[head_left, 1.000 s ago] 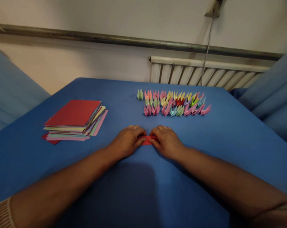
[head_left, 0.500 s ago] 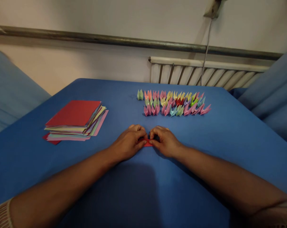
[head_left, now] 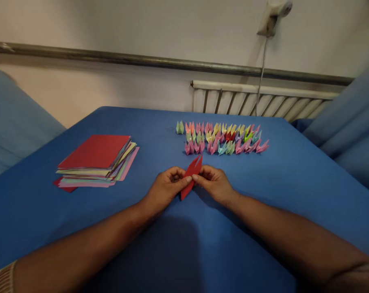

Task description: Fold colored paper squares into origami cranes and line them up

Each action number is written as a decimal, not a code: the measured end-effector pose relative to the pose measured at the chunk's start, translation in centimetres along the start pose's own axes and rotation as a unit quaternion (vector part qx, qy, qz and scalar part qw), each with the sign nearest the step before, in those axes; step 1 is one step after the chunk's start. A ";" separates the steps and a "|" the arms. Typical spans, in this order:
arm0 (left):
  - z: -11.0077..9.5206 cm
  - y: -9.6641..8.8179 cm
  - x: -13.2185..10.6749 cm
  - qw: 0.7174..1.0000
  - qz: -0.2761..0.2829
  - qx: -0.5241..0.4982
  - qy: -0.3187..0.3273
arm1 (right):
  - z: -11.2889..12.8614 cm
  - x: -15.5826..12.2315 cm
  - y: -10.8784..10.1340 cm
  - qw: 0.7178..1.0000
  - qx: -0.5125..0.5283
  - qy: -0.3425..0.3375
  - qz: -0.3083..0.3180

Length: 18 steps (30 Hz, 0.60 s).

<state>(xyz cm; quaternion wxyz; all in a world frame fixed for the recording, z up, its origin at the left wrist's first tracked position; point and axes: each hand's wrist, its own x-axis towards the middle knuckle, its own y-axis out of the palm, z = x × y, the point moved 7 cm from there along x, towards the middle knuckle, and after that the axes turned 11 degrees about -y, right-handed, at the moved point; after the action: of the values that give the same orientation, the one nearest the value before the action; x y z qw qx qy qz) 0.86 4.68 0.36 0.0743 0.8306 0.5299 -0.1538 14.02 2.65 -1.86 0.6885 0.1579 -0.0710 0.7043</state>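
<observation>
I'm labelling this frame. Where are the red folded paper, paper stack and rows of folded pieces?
red folded paper (head_left: 195, 165), head view, upper part
paper stack (head_left: 94, 151), head view, red top sheet
rows of folded pieces (head_left: 222, 139), head view, middle

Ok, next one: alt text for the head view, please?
The left hand and right hand pinch a folded red paper between them over a blue table. A paper stack with a red sheet on top lies to the left. Rows of small folded pieces stand beyond the hands, with a radiator at the wall behind.
</observation>
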 end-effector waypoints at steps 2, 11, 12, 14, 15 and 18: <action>-0.1 0.2 -0.1 1.000 0.012 -0.008 -0.004 | 0.1 -0.1 -0.2 1.000 -0.007 -0.001 -0.008; 0.0 0.0 0.2 0.999 0.048 -0.016 0.000 | 1.2 -0.5 -0.1 0.993 -0.104 -0.033 0.041; 0.0 -0.1 0.2 0.999 0.048 -0.013 0.001 | 1.2 -0.5 -0.1 0.993 -0.105 -0.030 0.035; -0.2 -0.1 0.2 0.999 0.048 -0.006 0.003 | 1.2 -0.5 -0.2 0.995 -0.100 -0.020 0.015; -0.2 -0.2 0.2 0.999 0.047 -0.003 0.004 | 1.1 -0.6 -0.3 0.995 -0.096 -0.013 0.003; -0.3 -0.1 0.1 0.999 0.047 0.003 0.002 | 0.9 -0.6 -0.5 0.996 -0.086 -0.002 -0.018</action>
<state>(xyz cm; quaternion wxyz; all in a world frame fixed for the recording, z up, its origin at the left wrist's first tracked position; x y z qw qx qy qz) 0.83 4.91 0.61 0.0778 0.8552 0.4900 -0.1498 14.62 1.76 -1.24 0.7122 0.1011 -0.1296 0.6825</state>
